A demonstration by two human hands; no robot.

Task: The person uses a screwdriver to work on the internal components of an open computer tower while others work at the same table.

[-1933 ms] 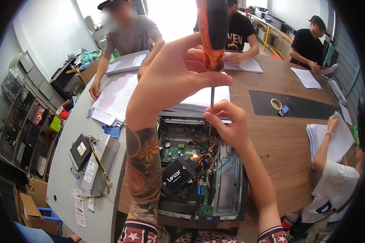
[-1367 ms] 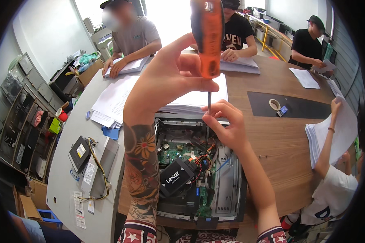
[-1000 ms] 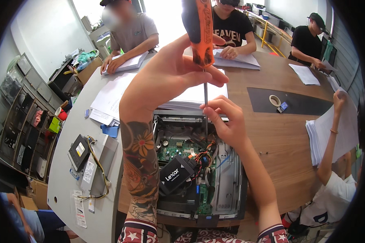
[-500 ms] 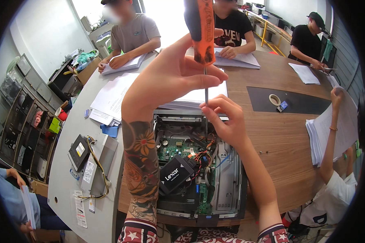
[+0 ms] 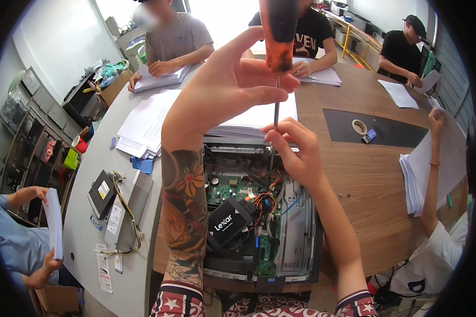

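Orange screwdriver (image 5: 280, 39), pinched by right hand (image 5: 300, 151), points into computer (image 5: 297, 232).

Wide head-worn view, facing down

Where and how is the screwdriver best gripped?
Probably by the handle, coming from the left as the left hand does, with fingers curled around it. The screwdriver stands nearly upright, shaft down into the case, so its thick end is on top. The shaft is much thinner, and the right hand is at it, below.
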